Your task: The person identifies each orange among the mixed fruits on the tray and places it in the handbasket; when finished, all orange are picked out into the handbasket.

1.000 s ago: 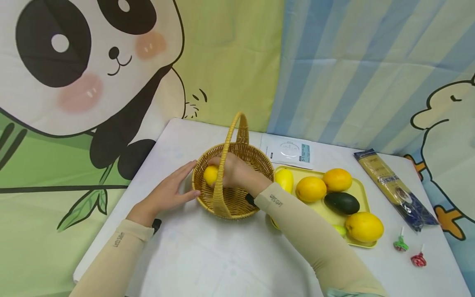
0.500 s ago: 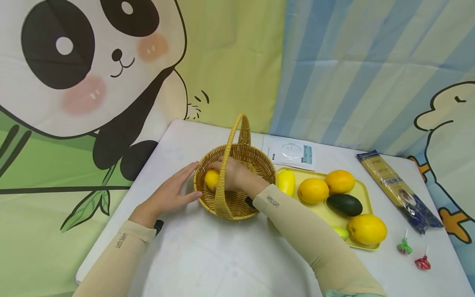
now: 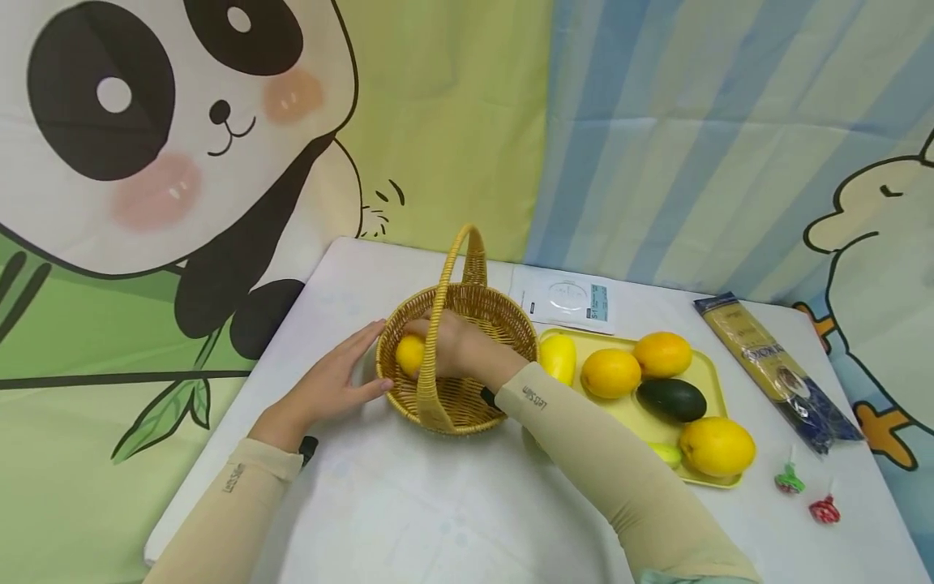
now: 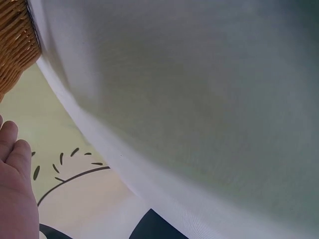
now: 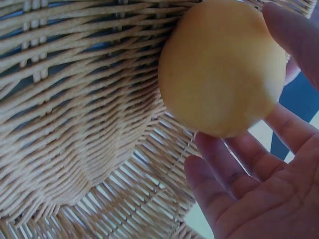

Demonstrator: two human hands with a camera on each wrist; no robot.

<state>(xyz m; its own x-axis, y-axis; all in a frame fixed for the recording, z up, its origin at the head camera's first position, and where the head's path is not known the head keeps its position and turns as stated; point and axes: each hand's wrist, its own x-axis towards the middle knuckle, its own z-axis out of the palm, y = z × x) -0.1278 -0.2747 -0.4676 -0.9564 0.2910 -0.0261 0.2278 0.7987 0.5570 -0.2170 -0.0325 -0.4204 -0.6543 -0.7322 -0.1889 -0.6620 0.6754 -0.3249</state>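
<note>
A round yellow fruit (image 3: 410, 354) sits inside the woven basket (image 3: 505, 320), near its left wall. My right hand (image 3: 454, 345) reaches in beneath the arched handle and holds this fruit, thumb on one side and fingers on the other. In the right wrist view the fruit (image 5: 222, 69) is close to the wicker wall (image 5: 99, 129), with the hand (image 5: 264, 184) around its lower right. My left hand (image 3: 328, 381) is at the basket's left rim, fingers extended and thumb apart. Only part of that hand (image 4: 17, 186) shows in the left wrist view, below the wicker side (image 4: 15, 42).
Right of the basket, a yellow tray (image 3: 627, 418) carries several yellow and orange fruits and a dark green oval fruit (image 3: 671, 400). Behind lies a white packet (image 3: 565, 300). Farther right are a gold-and-blue bag (image 3: 777, 369) and two lollipops, one green (image 3: 789, 478), one red (image 3: 824, 510).
</note>
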